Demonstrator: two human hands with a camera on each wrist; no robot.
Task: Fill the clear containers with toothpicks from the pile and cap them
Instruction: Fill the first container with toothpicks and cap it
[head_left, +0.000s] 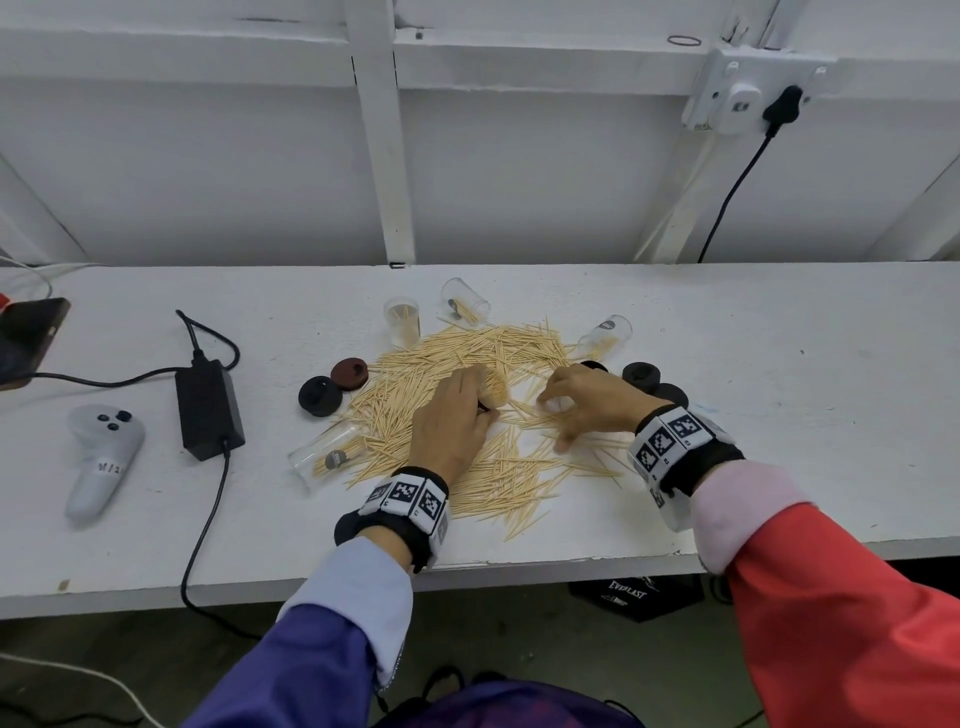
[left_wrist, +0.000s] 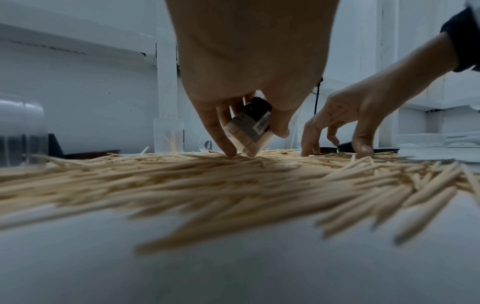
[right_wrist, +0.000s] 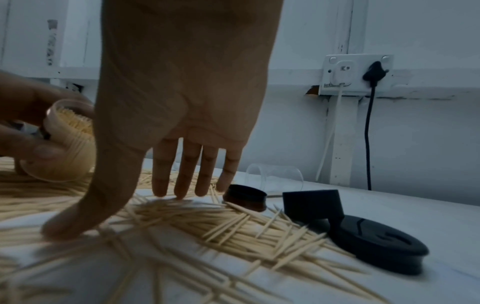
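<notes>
White bench (head_left: 727, 415), left hand (head_left: 452, 421) gripping filled container (right_wrist: 67, 142), right hand (head_left: 587, 402) spread on toothpicks (head_left: 467, 364).

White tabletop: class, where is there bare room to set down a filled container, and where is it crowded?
Bare patches on the white tabletop: right of the black round caps, and the front edge between the black power adapter and the spread toothpick pile. The centre is crowded with toothpicks, both hands and tipped containers.

Dim wrist views, blurred foregrounds

Blue left sleeve (head_left: 291, 670), red right sleeve (head_left: 852, 623), black wristbands (head_left: 410, 504) (white coded tags).
</notes>
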